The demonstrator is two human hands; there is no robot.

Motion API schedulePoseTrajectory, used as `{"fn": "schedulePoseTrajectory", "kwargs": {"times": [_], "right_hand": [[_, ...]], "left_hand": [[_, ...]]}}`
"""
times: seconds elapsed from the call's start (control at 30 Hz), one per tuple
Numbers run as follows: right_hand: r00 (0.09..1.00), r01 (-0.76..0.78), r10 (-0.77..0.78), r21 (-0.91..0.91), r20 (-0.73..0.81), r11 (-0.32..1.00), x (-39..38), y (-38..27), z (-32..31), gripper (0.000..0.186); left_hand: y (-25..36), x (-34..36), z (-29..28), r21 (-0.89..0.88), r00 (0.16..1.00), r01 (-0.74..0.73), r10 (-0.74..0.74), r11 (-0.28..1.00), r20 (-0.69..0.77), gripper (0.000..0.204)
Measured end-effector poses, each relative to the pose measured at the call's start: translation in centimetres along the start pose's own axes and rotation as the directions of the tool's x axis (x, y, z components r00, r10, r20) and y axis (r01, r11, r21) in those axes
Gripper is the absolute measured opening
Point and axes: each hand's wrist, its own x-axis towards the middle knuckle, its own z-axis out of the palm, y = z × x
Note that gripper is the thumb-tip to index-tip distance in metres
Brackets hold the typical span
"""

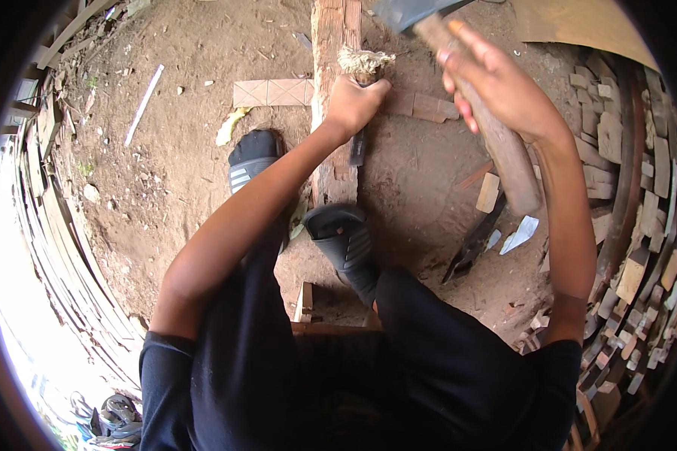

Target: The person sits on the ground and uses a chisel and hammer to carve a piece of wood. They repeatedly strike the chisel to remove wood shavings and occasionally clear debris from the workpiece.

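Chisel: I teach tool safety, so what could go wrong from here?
The axe in the right hand might miss the frayed top of the chisel and hit the left hand just below that top. A slip could also drive the chisel into the right sandal, toward which it points.

the person wears a plain black short-sleeved top (165, 379), its sleeves (560, 368) ending above the elbows, and black trousers (459, 338) of the same dark tone. the left hand (356, 104), right hand (508, 90) and both forearms (237, 207) are bare. on the feet are dark socks (253, 143) in black open-toed slides (347, 244), their broad straps crossed by parallel stripes, paler on the left foot.
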Motion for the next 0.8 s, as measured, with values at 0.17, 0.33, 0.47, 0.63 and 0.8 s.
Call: {"fn": "schedulePoseTrajectory", "kwargs": {"times": [0.17, 0.33, 0.47, 0.63, 0.8], "right_hand": [[0.976, -0.101, 0.096, 0.012, 0.195, 0.995, 0.4, 0.0, -1.3, 0.064], [0.999, 0.021, -0.016, 0.116, -0.048, 0.993, 1.1, 0.2, -0.5, 0.070], [0.993, -0.031, 0.033, -0.016, 0.112, 0.999, 1.5, 1.1, -1.0, 0.070], [0.991, -0.067, 0.063, 0.027, 0.118, 0.997, 1.6, 0.9, -1.4, 0.069], [0.984, 0.084, -0.078, 0.027, -0.162, 0.996, 2.0, 1.2, 0.2, 0.070]], "left_hand": [[0.3, 0.3, -0.5, 0.027, 0.999, 0.048, -0.049, 0.998, 0.021, 0.031], [0.2, 0.3, -0.3, 0.037, 0.995, 0.072, -0.074, 0.997, 0.065, 0.028], [0.7, -0.1, 0.0, -0.017, 0.999, 0.045, -0.045, 0.999, 0.010, 0.032], [-0.3, 0.7, -0.3, 0.073, 0.997, 0.069, -0.070, 0.995, 0.013, 0.039], [-0.6, 1.1, -0.5, 0.093, 0.995, 0.079, -0.084, 0.992, 0.045, 0.040]]}}
